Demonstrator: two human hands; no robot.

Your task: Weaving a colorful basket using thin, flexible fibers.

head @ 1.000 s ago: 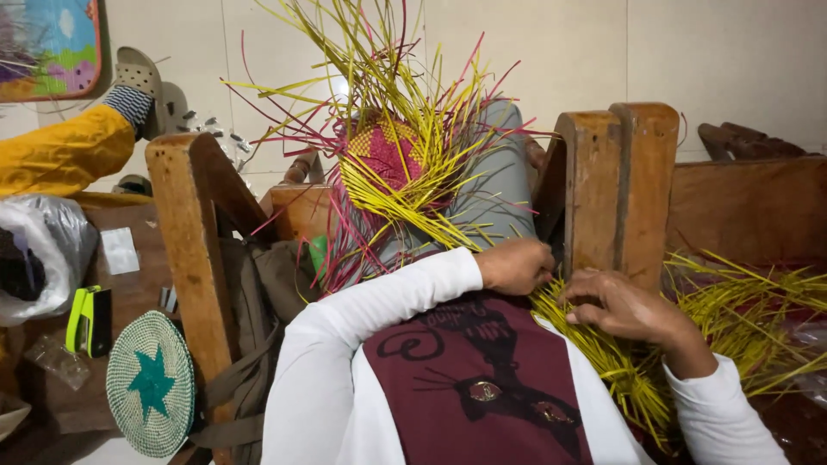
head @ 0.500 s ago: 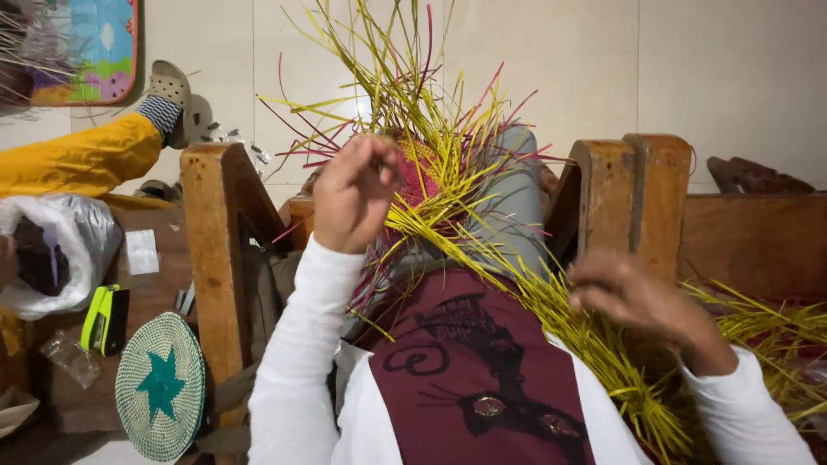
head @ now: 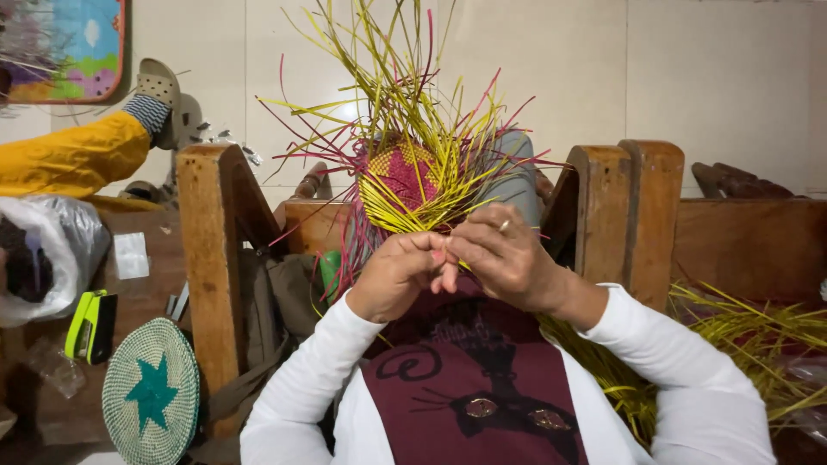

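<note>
Soft, even indoor light fills the scene, brightest on the pale wall [head: 689, 77], where a mild glare spot glows behind the straw [head: 405, 129]. The white sleeves [head: 310, 379] look clean and not blown out. Shadows are gentle: the space under the wooden frame [head: 211, 258] and the lower left corner turn dim and murky. Focus is sharp at the centre, including the hands; straight lines bow slightly toward the edges, and the corners soften.

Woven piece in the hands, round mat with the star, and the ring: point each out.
Woven piece [head: 401, 176], head view, on its pink woven middle.
Round mat [head: 152, 393], head view, on the teal star.
Ring [head: 504, 226], head view, on the right hand's finger.
</note>
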